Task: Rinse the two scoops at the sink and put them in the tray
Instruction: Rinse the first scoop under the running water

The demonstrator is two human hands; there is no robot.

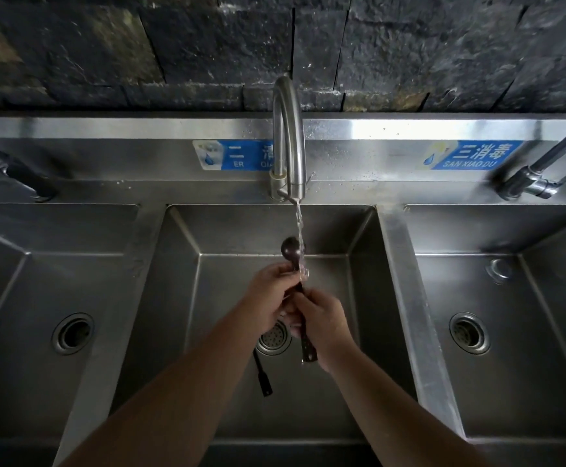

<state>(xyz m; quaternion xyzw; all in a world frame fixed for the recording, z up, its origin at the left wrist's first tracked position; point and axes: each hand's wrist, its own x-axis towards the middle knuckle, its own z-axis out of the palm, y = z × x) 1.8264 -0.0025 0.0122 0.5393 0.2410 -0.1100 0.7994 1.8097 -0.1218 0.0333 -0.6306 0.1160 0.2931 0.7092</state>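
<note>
A dark scoop [290, 248] is held upright over the middle basin [227, 230], its round bowl beside the water stream [298, 227] from the curved faucet [288, 129]. My right hand [323, 320] grips its handle, whose end sticks out below the hand. My left hand [270, 291] closes around the scoop's neck where the water lands. A second dark handle [263, 377] shows below my left wrist, near the drain [275, 340]. I cannot tell whether that one is held or lies on the basin floor. No tray is in view.
Steel basins lie to the left [56, 281] and right [510, 298], each with a drain. A second faucet [541, 170] stands at the right and a dark hose [12, 166] at the left. A dark stone wall [207, 45] rises behind the sink.
</note>
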